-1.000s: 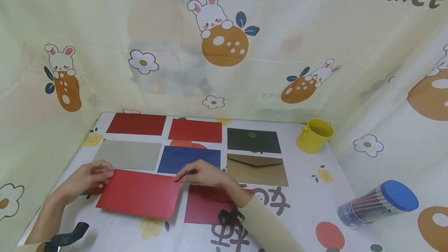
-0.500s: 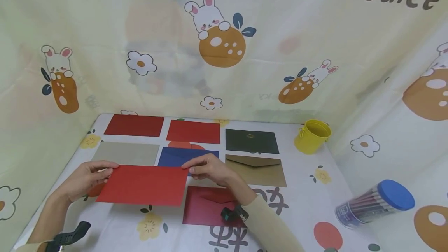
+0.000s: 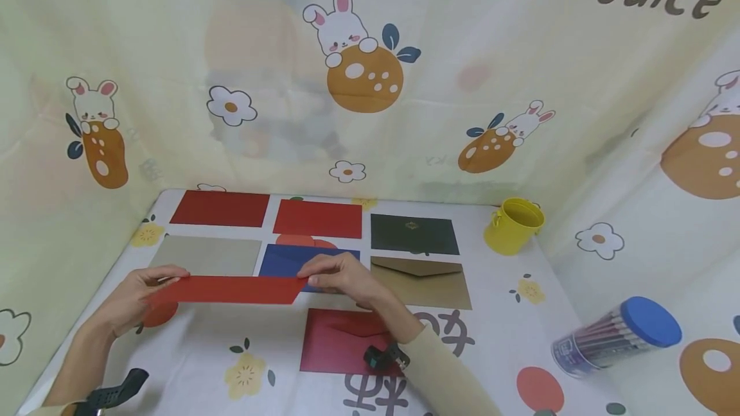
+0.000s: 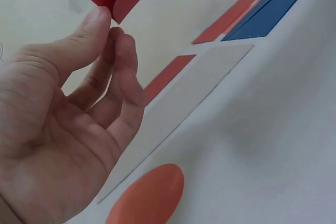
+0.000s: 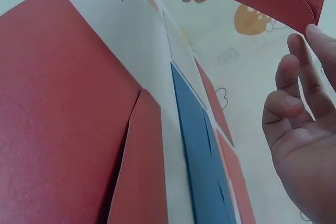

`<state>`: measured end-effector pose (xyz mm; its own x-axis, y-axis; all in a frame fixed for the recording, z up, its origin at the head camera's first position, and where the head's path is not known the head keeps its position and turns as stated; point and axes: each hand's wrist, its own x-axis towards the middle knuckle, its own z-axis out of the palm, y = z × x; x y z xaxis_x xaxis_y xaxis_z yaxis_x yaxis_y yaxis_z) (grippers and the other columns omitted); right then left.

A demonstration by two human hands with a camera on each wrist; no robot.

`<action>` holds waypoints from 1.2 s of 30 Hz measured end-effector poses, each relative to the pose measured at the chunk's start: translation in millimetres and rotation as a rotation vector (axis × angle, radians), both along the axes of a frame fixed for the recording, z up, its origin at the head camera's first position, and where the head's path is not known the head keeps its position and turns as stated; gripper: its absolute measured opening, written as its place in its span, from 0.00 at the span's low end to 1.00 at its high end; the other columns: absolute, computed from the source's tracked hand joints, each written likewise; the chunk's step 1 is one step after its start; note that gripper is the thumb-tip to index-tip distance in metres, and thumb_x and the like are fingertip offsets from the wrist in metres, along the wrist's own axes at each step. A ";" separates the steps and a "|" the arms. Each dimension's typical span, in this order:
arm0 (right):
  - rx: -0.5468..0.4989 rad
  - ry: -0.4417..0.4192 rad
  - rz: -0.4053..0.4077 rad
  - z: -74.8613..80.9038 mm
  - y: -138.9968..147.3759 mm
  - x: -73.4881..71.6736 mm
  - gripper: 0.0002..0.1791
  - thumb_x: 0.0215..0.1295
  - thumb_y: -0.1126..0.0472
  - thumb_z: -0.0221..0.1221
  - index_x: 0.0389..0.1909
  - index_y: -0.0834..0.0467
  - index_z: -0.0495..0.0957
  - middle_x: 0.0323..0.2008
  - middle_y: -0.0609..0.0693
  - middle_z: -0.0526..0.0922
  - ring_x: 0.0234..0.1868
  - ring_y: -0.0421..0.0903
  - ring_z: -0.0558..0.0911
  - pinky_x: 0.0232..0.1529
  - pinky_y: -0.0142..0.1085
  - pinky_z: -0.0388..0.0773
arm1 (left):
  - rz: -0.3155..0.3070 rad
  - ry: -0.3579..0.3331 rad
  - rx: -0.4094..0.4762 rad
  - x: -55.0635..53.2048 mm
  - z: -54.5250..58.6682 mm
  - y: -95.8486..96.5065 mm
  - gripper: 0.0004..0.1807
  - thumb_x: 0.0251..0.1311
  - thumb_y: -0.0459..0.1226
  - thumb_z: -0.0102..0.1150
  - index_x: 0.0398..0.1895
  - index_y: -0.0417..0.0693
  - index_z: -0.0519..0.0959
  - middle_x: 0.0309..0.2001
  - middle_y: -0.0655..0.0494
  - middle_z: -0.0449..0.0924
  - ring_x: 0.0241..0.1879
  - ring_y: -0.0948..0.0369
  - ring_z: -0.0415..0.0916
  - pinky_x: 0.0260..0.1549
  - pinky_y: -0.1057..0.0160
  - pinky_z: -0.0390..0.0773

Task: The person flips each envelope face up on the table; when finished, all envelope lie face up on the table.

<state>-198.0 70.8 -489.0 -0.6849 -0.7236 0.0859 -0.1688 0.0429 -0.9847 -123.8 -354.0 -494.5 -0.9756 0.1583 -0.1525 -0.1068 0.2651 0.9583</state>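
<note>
The left hand [image 3: 130,297] pinches one corner of a red envelope [image 3: 234,289] between thumb and forefinger; its other fingers are loosely bent and clear of the paper. The right hand [image 3: 341,278] grips the opposite end the same way, thumb against fingertip, palm open beneath. Between them the envelope is held up off the desk [image 3: 196,371], tilted so the head view sees it as a thin strip. Both wrist views show a flap along its side.

Below it, the desk wears a white cloth printed with fruit, flowers and dark lettering. Flat on it at the far edge lie a dark red envelope [image 3: 221,208], a scarlet envelope [image 3: 318,219] and a dark green envelope [image 3: 414,234]. In the next row are a grey envelope [image 3: 205,255], a blue envelope [image 3: 283,260] partly behind the right hand, and a brown envelope [image 3: 424,281] with its flap showing. A pinkish-red envelope [image 3: 332,348] lies nearer, partly under the right forearm. Toward the right side stand a yellow bucket [image 3: 511,233] and, nearer, a clear jar [image 3: 590,345] of pens with a blue lid [image 3: 650,321]. Pale curtains [image 3: 277,140] printed with rabbits and oranges surround the desk.
</note>
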 end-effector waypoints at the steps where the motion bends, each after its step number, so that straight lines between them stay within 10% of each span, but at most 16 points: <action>1: 0.000 0.018 -0.009 1.4 -0.8 1.2 0.13 0.69 0.62 0.63 0.52 0.56 0.86 0.51 0.49 0.84 0.57 0.48 0.79 0.50 0.38 0.82 | 0.005 0.004 -0.012 -0.5 -0.3 -0.4 0.14 0.70 0.35 0.58 0.56 0.44 0.83 0.46 0.73 0.82 0.46 0.66 0.78 0.42 0.63 0.83; 10: 0.002 0.163 -0.100 14.6 -9.8 15.0 0.15 0.69 0.64 0.62 0.55 0.56 0.83 0.50 0.49 0.84 0.49 0.43 0.81 0.45 0.40 0.82 | 0.061 0.014 -0.199 -1.4 -1.4 -2.3 0.26 0.72 0.49 0.56 0.60 0.37 0.77 0.48 0.67 0.82 0.48 0.67 0.77 0.45 0.63 0.78; 15: -0.082 0.160 -0.135 22.9 -13.1 18.4 0.33 0.67 0.72 0.60 0.72 0.57 0.65 0.46 0.62 0.83 0.46 0.44 0.82 0.48 0.36 0.81 | 0.037 0.021 -0.172 -2.3 1.3 -1.1 0.27 0.72 0.50 0.55 0.62 0.37 0.75 0.49 0.64 0.82 0.49 0.66 0.80 0.46 0.66 0.81; 24: -0.052 0.062 -0.035 16.5 -14.4 13.2 0.55 0.66 0.73 0.61 0.80 0.33 0.40 0.36 0.59 0.83 0.32 0.48 0.80 0.34 0.33 0.79 | 0.002 0.024 -0.188 -4.5 0.7 -0.3 0.32 0.70 0.48 0.59 0.70 0.40 0.68 0.54 0.60 0.79 0.50 0.66 0.77 0.48 0.60 0.81; 36: 0.037 0.012 0.099 5.3 -13.6 15.6 0.62 0.63 0.73 0.62 0.78 0.28 0.32 0.38 0.63 0.83 0.31 0.62 0.81 0.33 0.46 0.83 | -0.084 -0.026 -0.152 -1.9 3.2 -1.0 0.47 0.66 0.42 0.64 0.82 0.63 0.47 0.68 0.36 0.64 0.59 0.52 0.73 0.47 0.54 0.83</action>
